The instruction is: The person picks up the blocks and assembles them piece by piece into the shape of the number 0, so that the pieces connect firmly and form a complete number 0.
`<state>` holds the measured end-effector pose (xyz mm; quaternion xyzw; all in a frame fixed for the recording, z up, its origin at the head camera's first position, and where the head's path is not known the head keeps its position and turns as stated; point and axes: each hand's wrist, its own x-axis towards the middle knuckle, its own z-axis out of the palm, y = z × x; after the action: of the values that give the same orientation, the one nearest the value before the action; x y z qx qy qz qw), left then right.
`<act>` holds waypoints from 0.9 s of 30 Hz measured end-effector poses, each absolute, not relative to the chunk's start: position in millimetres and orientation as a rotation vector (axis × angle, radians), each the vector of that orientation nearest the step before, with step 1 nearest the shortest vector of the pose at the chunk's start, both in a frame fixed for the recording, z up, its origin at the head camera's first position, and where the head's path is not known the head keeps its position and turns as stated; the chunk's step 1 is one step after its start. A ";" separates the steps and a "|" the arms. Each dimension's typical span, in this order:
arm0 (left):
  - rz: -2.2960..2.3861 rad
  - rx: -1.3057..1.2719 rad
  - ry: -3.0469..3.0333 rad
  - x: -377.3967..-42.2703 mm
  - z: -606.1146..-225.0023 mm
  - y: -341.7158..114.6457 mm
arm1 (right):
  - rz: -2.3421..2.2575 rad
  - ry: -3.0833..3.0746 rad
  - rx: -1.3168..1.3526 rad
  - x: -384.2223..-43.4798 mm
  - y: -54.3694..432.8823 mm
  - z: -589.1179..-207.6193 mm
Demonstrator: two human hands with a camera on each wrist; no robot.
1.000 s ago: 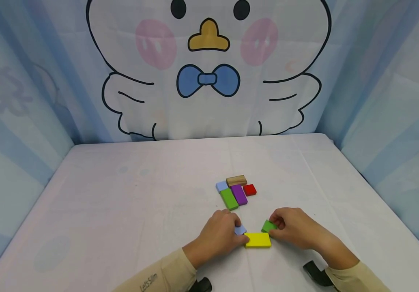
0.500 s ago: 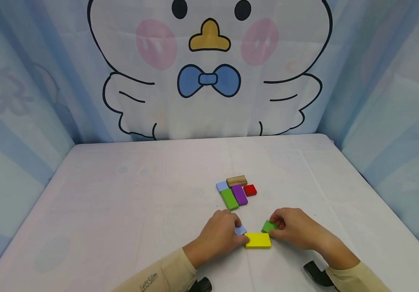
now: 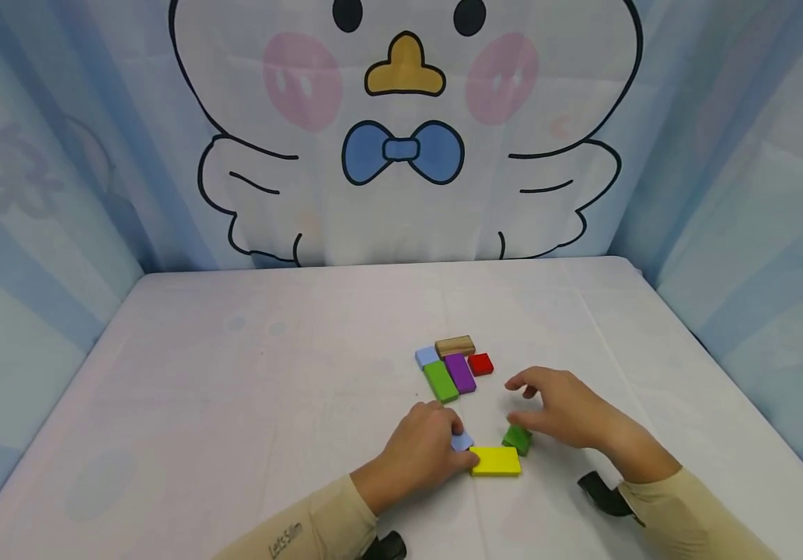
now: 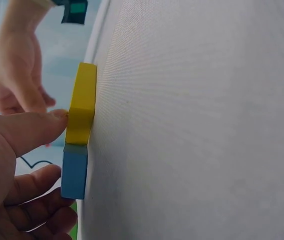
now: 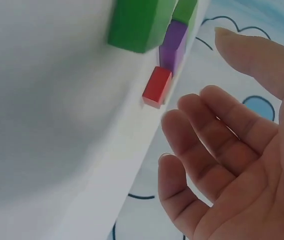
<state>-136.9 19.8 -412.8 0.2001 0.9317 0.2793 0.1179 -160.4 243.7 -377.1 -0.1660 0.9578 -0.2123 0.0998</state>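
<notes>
While left grip (image 3: 417, 445) holds blue block (image 4: 74, 172), touching yellow block (image 3: 497, 462); right grip (image 3: 564, 408) spread, empty

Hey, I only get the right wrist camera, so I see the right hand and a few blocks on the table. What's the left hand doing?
Observer: The left hand has its thumb on the yellow block and its fingers curled at the light blue block.

Operator: Got it. I see the purple block; is anything beyond its far end?

Observer: Yes, the head view shows a wood-grain block lying crosswise there.
</notes>
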 end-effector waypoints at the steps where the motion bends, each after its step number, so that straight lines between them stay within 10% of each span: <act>1: 0.816 0.586 2.728 -136.9 -412.5 19.8 | -0.616 2.836 -0.520 -164.4 241.5 -376.0; 27: 0.817 0.644 2.756 -136.9 -411.3 17.8 | -0.487 2.723 -0.678 -229.2 196.1 -382.2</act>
<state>-136.9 17.8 -411.3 0.2177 0.9311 0.2758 0.0976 -229.2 196.1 -382.2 -0.2355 0.9458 -0.1692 0.1461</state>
